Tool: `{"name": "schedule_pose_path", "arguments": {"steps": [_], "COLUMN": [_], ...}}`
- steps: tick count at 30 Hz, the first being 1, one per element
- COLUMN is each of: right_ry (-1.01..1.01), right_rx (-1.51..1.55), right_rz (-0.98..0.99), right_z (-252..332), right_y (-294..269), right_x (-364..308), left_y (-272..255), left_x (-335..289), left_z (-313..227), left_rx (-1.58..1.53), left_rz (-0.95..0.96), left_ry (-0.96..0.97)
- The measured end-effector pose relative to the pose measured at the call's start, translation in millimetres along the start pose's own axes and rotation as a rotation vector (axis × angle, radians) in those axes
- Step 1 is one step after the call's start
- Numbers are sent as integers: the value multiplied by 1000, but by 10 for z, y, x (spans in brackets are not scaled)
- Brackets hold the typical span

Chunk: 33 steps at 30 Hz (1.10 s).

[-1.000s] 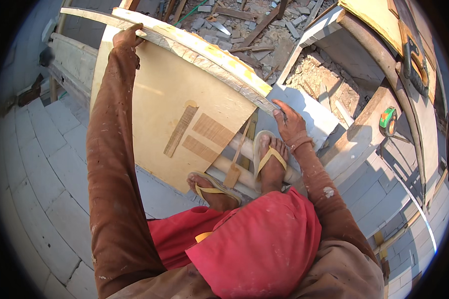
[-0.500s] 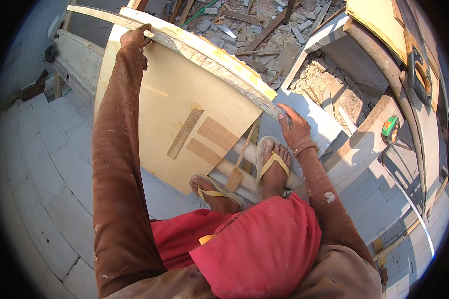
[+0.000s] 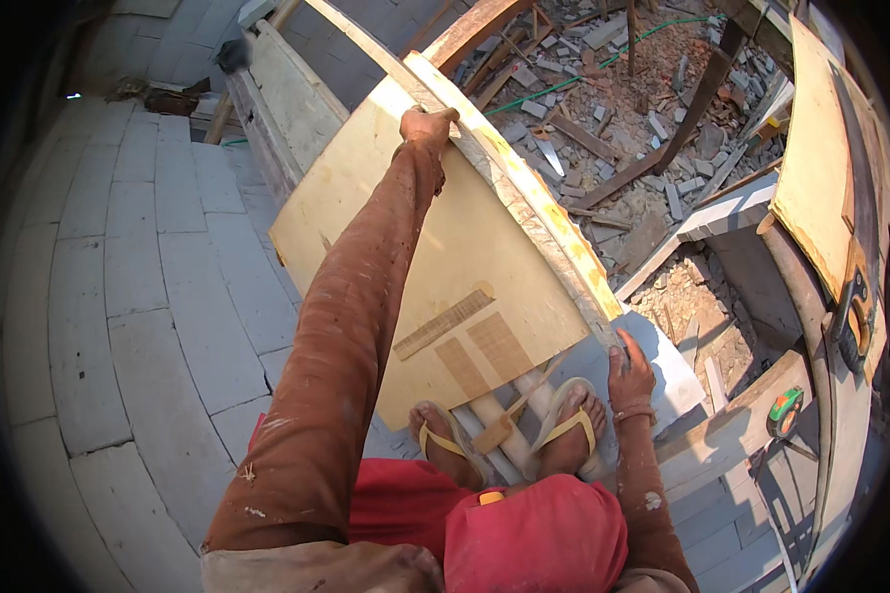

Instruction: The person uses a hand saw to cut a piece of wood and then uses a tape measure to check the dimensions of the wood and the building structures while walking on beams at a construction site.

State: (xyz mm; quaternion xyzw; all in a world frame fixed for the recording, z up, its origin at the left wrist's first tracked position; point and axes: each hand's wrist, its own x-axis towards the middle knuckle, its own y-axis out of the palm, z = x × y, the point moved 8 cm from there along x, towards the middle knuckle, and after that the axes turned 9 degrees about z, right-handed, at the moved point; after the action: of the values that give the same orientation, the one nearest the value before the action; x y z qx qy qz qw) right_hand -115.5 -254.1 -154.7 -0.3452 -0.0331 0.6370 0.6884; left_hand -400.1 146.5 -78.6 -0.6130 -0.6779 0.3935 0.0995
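A long, pale wooden batten (image 3: 509, 193) lies along the far edge of a plywood sheet (image 3: 366, 208). Near its upper part, my left hand (image 3: 428, 127) is closed over it, fingers wrapped round the edge. My right hand (image 3: 631, 378) grips the batten's near right end, with thumb and fingers on either side. Just beyond the batten runs a board with a rough, yellowish edge (image 3: 554, 222). Three darker wood-grain patches (image 3: 494, 346) mark the plywood close to my sandalled feet (image 3: 569, 425); round poles (image 3: 504, 435) show under them.
Rubble and broken timber (image 3: 613, 128) lie below the far side. At right, a handsaw (image 3: 853, 311) rests against a plywood piece (image 3: 816, 168), with a green-orange tape measure (image 3: 785, 412) nearby. A grey block wall (image 3: 148, 326) stands at left.
The view has swung left, so everything appears shifted to the right. My left hand stays on the batten's upper part, my right hand at its near end.
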Motion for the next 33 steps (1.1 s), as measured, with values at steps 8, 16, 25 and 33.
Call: {"name": "schedule_pose_path", "arguments": {"steps": [8, 16, 25, 33], "right_ry": [-26, -29, -53, -64], "right_rx": [-21, -29, -22, -34], "right_rz": [-36, -48, -65, -79], "right_z": [-24, 3, 45, 35], "right_y": [-41, -39, -35, -46], "right_x": [-13, -23, -21, -30], "left_y": [60, 70, 34, 59], "left_x": [-18, -82, -47, 40], "left_z": [-69, -93, -53, 6], "left_rx": [-22, -89, -76, -65], "left_rz": [34, 67, 79, 78], "left_ry": [53, 67, 46, 81]}}
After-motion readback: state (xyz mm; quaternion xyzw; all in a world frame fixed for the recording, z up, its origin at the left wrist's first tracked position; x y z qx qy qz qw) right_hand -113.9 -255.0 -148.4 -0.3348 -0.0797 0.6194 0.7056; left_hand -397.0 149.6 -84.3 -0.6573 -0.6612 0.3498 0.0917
